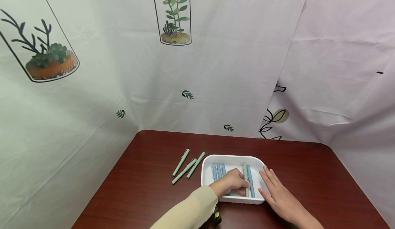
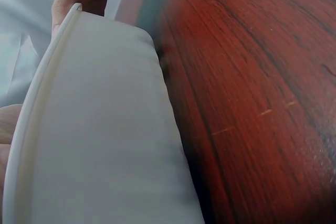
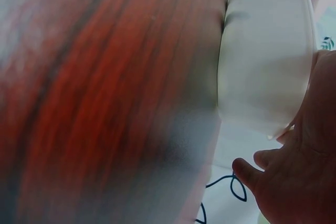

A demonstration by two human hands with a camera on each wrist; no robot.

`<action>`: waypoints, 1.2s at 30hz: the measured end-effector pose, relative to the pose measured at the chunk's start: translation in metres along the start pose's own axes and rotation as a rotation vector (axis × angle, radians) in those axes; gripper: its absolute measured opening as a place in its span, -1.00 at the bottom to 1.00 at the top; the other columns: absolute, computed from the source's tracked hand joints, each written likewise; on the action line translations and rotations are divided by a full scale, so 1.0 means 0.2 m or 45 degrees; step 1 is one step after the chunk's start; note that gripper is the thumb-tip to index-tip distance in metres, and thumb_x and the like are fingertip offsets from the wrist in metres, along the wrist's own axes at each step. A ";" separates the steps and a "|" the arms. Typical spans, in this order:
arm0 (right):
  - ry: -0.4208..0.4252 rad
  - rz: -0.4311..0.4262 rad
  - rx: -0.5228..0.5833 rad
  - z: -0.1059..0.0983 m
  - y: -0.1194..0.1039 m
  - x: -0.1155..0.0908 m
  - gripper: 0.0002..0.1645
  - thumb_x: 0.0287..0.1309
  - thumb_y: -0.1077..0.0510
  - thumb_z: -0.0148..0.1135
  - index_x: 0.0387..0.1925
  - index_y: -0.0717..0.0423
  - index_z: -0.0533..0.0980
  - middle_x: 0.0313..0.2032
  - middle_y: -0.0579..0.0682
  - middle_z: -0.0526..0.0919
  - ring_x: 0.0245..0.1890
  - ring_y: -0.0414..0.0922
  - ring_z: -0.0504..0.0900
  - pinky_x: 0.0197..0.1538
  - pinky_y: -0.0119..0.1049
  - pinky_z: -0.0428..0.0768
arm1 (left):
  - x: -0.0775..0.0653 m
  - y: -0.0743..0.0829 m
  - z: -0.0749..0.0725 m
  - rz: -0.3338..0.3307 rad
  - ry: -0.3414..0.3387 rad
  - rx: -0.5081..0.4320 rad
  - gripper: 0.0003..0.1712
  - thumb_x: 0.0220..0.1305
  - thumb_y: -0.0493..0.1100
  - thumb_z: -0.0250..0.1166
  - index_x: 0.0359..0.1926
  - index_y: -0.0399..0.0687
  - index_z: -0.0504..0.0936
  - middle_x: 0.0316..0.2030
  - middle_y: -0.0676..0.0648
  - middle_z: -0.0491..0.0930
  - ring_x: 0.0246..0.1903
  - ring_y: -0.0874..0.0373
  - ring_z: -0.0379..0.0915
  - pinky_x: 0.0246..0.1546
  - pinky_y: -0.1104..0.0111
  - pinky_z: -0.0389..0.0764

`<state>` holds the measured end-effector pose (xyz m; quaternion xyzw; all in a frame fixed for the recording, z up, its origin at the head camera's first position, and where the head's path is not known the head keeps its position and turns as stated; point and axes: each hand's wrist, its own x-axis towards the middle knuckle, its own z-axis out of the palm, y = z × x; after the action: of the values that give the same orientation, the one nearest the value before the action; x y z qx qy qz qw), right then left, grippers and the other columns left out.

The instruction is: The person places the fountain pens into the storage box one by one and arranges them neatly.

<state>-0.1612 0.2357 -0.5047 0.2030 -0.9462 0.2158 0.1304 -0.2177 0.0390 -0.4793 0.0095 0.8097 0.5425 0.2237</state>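
"Beyond the reddish-brown desk, what reaches you remotely?"

"I see white, plant-printed cloth at ten, twelve and two o'clock."

"And the hands?"

"On my feed, the left hand pinches a green pen inside the white tray; the right hand, fingers straight, touches the tray's three o'clock side. Three loose green pens lie on the desk off its ten o'clock corner."

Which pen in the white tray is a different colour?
The green pen, held by the left hand beside the rightmost blue pen; the other pens visible in the white tray are all blue.
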 end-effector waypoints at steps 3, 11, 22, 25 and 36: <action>0.012 -0.013 -0.006 0.00 0.00 0.00 -0.26 0.44 -0.08 0.16 0.51 0.11 0.26 0.52 0.19 0.17 0.58 -0.10 -0.08 0.30 -0.75 -0.36 | 0.00 0.00 0.01 0.010 0.011 0.006 -0.68 0.20 -0.39 0.43 -0.48 -0.15 0.41 -0.65 -0.07 0.52 -0.75 0.28 0.42 -0.59 0.44 0.65; -0.060 0.048 0.012 -0.01 0.00 0.01 -0.25 0.46 -0.13 0.11 0.53 0.06 0.24 0.55 0.14 0.12 0.52 0.21 0.12 0.47 -0.11 0.12 | -0.01 0.00 0.02 -0.010 0.035 0.019 -0.67 0.18 -0.39 0.45 -0.50 -0.14 0.42 -0.66 -0.07 0.51 -0.74 0.28 0.44 -0.57 0.44 0.66; -0.072 0.059 0.014 -0.01 0.00 0.01 -0.25 0.45 -0.14 0.13 0.52 0.06 0.24 0.56 0.13 0.12 0.50 0.27 0.15 0.44 0.04 0.24 | 0.00 -0.01 0.01 -0.027 0.041 0.068 -0.68 0.19 -0.36 0.43 -0.56 -0.14 0.46 -0.72 -0.04 0.51 -0.77 0.29 0.43 -0.63 0.49 0.60; -0.056 0.046 0.022 -0.01 0.00 0.01 -0.25 0.45 -0.13 0.14 0.51 0.08 0.26 0.55 0.14 0.13 0.51 0.24 0.13 0.51 -0.21 0.11 | -0.01 -0.01 0.02 -0.020 0.026 0.113 -0.67 0.20 -0.34 0.43 -0.62 -0.15 0.50 -0.78 -0.01 0.47 -0.81 0.31 0.39 -0.70 0.54 0.52; 0.031 -0.034 -0.014 0.00 0.00 0.00 -0.28 0.43 -0.07 0.18 0.47 0.13 0.31 0.52 0.19 0.19 0.55 -0.35 -0.25 0.31 -0.77 -0.33 | -0.03 0.00 0.00 0.024 0.044 0.213 -0.64 0.10 -0.30 0.50 -0.24 -0.26 0.45 -0.65 -0.06 0.52 -0.79 0.28 0.44 -0.72 0.55 0.42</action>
<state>-0.1601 0.2354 -0.5047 0.2123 -0.9428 0.2114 0.1461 -0.2131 0.0375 -0.4763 0.0265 0.8557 0.4753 0.2029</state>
